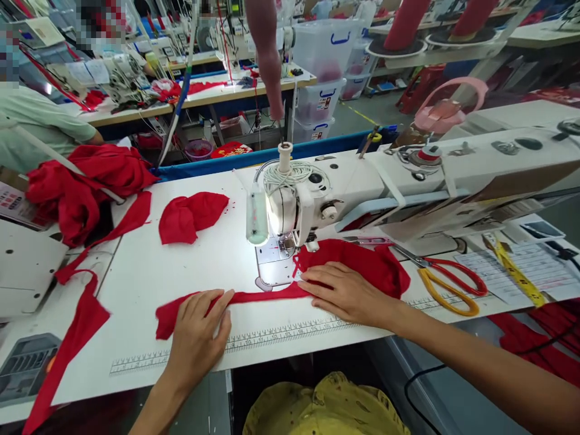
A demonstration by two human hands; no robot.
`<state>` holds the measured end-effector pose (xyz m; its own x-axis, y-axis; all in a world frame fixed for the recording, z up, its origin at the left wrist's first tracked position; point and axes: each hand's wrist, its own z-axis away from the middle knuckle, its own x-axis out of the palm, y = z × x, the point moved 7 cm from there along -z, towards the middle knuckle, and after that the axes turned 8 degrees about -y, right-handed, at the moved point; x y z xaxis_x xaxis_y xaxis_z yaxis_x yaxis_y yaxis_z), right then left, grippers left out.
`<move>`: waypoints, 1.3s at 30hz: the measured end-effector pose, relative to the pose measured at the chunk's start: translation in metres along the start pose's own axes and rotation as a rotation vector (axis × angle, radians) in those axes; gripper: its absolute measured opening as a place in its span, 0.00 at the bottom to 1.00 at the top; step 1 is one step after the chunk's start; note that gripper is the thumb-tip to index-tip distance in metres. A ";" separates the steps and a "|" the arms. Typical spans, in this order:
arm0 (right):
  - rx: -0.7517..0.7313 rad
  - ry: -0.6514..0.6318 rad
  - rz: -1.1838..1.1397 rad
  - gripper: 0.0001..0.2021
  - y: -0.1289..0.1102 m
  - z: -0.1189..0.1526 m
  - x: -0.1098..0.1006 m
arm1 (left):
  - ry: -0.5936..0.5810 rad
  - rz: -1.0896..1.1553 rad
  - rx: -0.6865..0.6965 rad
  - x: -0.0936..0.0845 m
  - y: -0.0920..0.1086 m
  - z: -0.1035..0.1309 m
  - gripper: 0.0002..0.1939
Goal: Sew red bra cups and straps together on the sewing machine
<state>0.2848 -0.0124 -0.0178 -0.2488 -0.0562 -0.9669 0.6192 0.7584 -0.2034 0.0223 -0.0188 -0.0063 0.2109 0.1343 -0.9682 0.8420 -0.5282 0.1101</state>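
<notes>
My left hand (pixel 202 332) rests on a narrow red fabric strip (pixel 260 296) left of the sewing machine. Its fingers are slightly bent and spread, thumb apart, with red cloth showing between them. My right hand (pixel 344 293) lies flat, fingers stretched out, over a larger bunched red fabric piece (pixel 380 266) in front of the machine. Between both hands the strip runs nearly straight. Just beyond my right fingertips is the lit needle area of the white sewing machine (pixel 285 238). Scissors (pixel 446 275) with red and orange handles lie right of the bunched cloth.
Another red fabric piece (pixel 193 217) lies on the white table (pixel 136 284), with a heap of red cloth (pixel 90 181) at the left. A printed ruler (pixel 290 332) runs along the front edge. Paper and a yellow tape measure (pixel 516 272) lie right. Another person's sleeve (pixel 40 127) shows far left.
</notes>
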 end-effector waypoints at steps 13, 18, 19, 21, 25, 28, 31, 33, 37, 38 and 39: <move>-0.017 0.053 0.055 0.19 0.026 0.035 -0.011 | -0.280 -0.015 -0.463 -0.022 -0.061 -0.066 0.21; -0.016 0.060 0.062 0.19 0.030 0.038 -0.011 | 0.113 -0.140 -0.140 -0.035 -0.007 -0.065 0.16; -0.021 0.064 0.064 0.19 0.030 0.039 -0.011 | 0.069 -0.098 -0.026 -0.026 0.010 -0.063 0.16; -0.035 0.074 0.070 0.19 0.029 0.039 -0.011 | -0.043 -0.043 0.061 -0.005 0.030 -0.061 0.17; -0.049 0.090 0.068 0.18 0.027 0.038 -0.014 | -0.153 -0.060 -0.040 0.018 0.015 -0.078 0.20; -0.055 0.100 0.068 0.18 0.025 0.037 -0.015 | -0.111 -0.133 -0.090 0.008 -0.018 -0.098 0.21; -0.046 0.099 0.070 0.18 0.027 0.037 -0.015 | 0.045 -0.207 -0.191 -0.016 -0.046 -0.107 0.22; -0.035 0.089 0.066 0.18 0.029 0.039 -0.014 | 0.141 -0.213 -0.209 -0.025 -0.046 -0.100 0.19; -0.035 0.073 0.078 0.19 0.027 0.037 -0.018 | 0.089 -0.111 0.023 -0.003 -0.003 -0.073 0.11; -0.020 0.087 0.085 0.19 0.023 0.034 -0.021 | 0.076 -0.085 0.064 0.005 0.007 -0.065 0.10; 0.000 0.108 0.086 0.19 0.019 0.028 -0.024 | 0.073 -0.065 0.088 0.013 0.016 -0.059 0.10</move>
<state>0.3234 -0.0147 -0.0029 -0.2739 0.0795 -0.9585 0.6415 0.7576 -0.1204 0.0681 0.0241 -0.0035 0.1956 0.2295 -0.9534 0.8087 -0.5877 0.0244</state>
